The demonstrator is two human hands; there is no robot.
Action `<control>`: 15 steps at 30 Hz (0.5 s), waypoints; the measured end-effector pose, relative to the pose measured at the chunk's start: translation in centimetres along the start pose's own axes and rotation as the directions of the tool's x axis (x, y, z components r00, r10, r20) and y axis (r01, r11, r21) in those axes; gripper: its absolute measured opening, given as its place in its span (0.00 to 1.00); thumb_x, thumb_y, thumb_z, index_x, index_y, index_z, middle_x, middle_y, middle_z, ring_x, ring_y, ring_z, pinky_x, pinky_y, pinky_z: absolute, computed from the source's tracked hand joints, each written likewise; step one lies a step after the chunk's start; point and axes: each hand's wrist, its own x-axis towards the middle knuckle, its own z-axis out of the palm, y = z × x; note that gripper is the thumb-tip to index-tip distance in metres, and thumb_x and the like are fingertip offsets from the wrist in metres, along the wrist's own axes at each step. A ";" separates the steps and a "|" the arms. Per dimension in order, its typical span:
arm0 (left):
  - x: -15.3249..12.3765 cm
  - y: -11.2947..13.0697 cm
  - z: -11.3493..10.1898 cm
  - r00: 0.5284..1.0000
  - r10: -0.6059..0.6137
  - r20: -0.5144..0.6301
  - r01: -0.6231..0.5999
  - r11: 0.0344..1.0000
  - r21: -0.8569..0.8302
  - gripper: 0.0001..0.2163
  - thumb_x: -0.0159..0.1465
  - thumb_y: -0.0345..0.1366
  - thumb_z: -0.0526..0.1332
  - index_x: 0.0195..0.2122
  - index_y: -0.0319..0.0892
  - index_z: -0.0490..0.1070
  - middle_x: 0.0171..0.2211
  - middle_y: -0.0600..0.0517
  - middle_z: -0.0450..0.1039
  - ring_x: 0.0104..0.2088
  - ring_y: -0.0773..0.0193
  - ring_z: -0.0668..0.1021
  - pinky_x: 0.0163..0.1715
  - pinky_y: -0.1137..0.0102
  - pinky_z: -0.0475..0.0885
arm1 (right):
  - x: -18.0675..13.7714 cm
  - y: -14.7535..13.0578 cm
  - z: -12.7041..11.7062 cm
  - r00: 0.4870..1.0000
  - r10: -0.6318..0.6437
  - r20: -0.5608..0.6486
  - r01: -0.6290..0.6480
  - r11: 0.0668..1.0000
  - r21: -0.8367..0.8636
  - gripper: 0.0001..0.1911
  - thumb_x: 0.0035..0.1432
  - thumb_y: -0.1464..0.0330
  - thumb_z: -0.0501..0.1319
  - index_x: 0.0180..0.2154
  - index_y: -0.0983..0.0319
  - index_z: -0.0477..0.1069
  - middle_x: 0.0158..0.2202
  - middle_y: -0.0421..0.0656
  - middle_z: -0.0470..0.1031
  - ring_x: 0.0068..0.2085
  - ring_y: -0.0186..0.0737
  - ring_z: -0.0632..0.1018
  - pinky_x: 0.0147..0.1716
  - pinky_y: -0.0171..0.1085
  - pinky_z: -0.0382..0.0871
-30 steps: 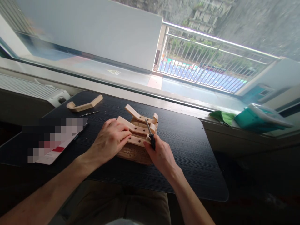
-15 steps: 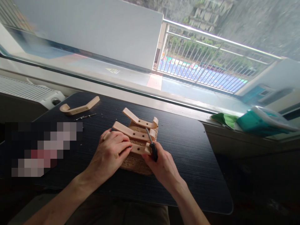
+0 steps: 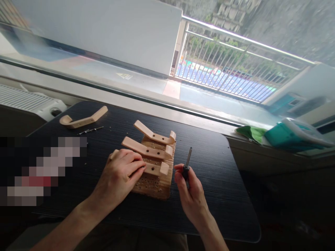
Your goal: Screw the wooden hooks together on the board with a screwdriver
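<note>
A wooden board full of small holes lies on the black table, with three curved wooden hooks on it. My left hand lies over the nearest hook, fingers curled and pressing it onto the board. The middle hook and the far hook sit behind it. My right hand is closed round a small black-handled screwdriver, held upright just right of the board, tip off the wood.
A loose fourth hook and thin metal screws or bits lie at the table's far left. A blurred sheet covers the left side. Green cloth and a teal box rest on the window sill. A white radiator stands at left.
My right hand has lifted the screwdriver away from the nearest hook and moved it right of the board. My left hand stays on that hook.
</note>
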 end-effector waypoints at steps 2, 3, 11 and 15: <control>-0.1 0.0 0.0 1.000 -0.007 -0.006 0.007 1.000 -0.012 0.06 0.63 0.30 0.59 0.33 0.42 0.76 0.34 0.51 0.76 0.39 0.60 0.73 0.40 0.62 0.65 | 0.3 -0.3 0.0 1.000 0.008 -0.011 -0.008 0.999 -0.033 0.12 0.65 0.62 0.51 0.42 0.61 0.68 0.29 0.39 0.71 0.30 0.33 0.72 0.32 0.31 0.66; -0.1 0.0 0.0 1.000 -0.012 -0.008 0.011 1.000 -0.023 0.06 0.63 0.30 0.59 0.33 0.42 0.76 0.34 0.51 0.76 0.39 0.60 0.73 0.40 0.63 0.66 | 0.4 -0.5 0.0 1.000 0.017 -0.010 -0.017 0.999 -0.044 0.12 0.66 0.62 0.51 0.43 0.61 0.68 0.30 0.39 0.72 0.31 0.33 0.73 0.33 0.31 0.67; -0.5 -0.1 0.3 0.997 -0.049 -0.064 0.042 0.994 -0.104 0.07 0.64 0.29 0.58 0.33 0.38 0.75 0.34 0.48 0.75 0.39 0.62 0.72 0.42 0.64 0.69 | 0.8 -3.8 -3.4 0.983 -0.040 0.181 0.089 0.958 -0.271 0.16 0.64 0.66 0.52 0.53 0.59 0.64 0.35 0.41 0.76 0.33 0.36 0.77 0.35 0.34 0.70; -0.5 -0.1 0.2 0.997 -0.053 -0.059 0.047 0.993 -0.105 0.06 0.64 0.28 0.58 0.33 0.39 0.74 0.34 0.49 0.75 0.39 0.62 0.72 0.42 0.65 0.69 | 1.9 -6.3 -4.5 0.951 -0.131 0.279 0.224 0.915 -0.335 0.10 0.63 0.67 0.55 0.46 0.58 0.68 0.31 0.38 0.76 0.30 0.34 0.76 0.33 0.32 0.67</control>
